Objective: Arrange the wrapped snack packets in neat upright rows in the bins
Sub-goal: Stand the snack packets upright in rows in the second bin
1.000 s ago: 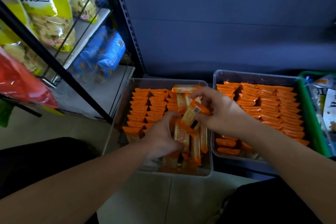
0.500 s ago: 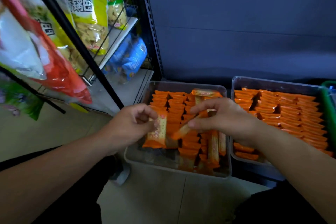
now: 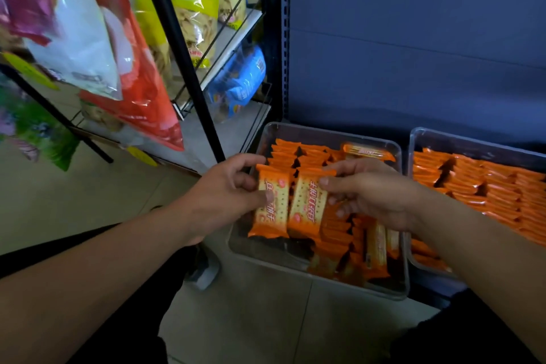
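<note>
Two clear plastic bins sit on the floor. The left bin (image 3: 339, 130) has upright orange packet rows (image 3: 298, 154) at its back and loose packets (image 3: 376, 248) lying at its front right. My left hand (image 3: 224, 195) pinches one orange-and-cream packet (image 3: 271, 207) upright over the bin's front left corner. Right beside it, my right hand (image 3: 372, 192) holds a second packet (image 3: 308, 204) by its top. The right bin (image 3: 437, 136) is filled with tidy orange rows (image 3: 487, 183).
A black wire rack (image 3: 189, 68) with hanging snack bags (image 3: 189, 6) and blue packs (image 3: 239, 83) stands to the left. A dark blue panel (image 3: 413, 38) rises behind the bins. Pale tiled floor (image 3: 251, 319) lies in front, between my knees.
Each hand has lifted a packet flat-face up; the two packets now stand side by side over the left bin's front left corner. The view has swung left.
</note>
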`<action>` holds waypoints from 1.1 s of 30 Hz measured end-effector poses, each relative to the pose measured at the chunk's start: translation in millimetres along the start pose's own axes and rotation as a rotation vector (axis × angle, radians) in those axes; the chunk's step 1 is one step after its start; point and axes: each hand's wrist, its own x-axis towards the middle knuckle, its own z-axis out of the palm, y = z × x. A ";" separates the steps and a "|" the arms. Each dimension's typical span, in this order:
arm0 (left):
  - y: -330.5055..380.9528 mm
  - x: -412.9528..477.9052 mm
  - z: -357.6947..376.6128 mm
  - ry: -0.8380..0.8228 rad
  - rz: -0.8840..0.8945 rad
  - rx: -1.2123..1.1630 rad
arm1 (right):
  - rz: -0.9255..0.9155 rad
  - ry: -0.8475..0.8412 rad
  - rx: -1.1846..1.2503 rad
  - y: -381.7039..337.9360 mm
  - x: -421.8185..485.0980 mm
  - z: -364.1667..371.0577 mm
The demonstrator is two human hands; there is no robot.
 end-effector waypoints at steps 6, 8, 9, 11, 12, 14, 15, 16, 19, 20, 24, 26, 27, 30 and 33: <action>-11.0 7.5 -12.6 -0.063 0.036 0.189 | 0.058 -0.008 0.007 9.7 8.9 7.0; -7.9 8.3 -11.9 -0.093 0.036 0.218 | 0.077 -0.032 0.011 9.9 6.1 10.6; -5.4 8.5 -10.0 -0.102 0.032 0.228 | 0.074 -0.022 0.034 9.3 4.7 11.5; -0.9 8.5 -5.2 -0.097 0.017 0.240 | 0.062 0.036 0.113 9.5 4.6 11.1; 0.7 8.4 -2.6 -0.095 0.017 0.240 | 0.061 0.070 0.146 11.1 5.4 11.3; 2.3 9.9 2.4 -0.108 0.046 0.252 | 0.053 0.132 0.104 16.7 7.8 10.9; 3.8 11.5 4.3 -0.121 0.073 0.266 | 0.048 0.148 0.055 19.0 8.6 11.4; 5.5 12.9 5.2 -0.134 0.100 0.282 | 0.047 0.147 0.010 20.2 9.5 12.7; 12.8 16.8 5.3 -0.188 0.155 0.283 | 0.091 0.050 -0.050 17.9 8.9 13.8; 15.7 17.2 5.5 -0.210 0.173 0.278 | 0.112 0.004 -0.073 16.4 8.5 13.3; 25.9 16.8 4.1 -0.243 0.226 0.294 | 0.146 -0.092 -0.164 11.8 6.4 16.1; 23.0 19.4 -3.2 -0.215 0.250 0.402 | 0.096 -0.011 -0.196 10.3 7.3 19.1; 17.3 21.8 -7.6 -0.196 0.259 0.489 | 0.057 0.041 -0.233 9.8 7.6 19.6; -9.4 30.8 -13.2 -0.187 0.259 0.799 | -0.102 0.079 -0.429 12.5 10.5 18.2; -31.2 44.1 -4.7 -0.263 0.377 1.082 | -0.211 0.042 -0.579 24.0 16.3 24.7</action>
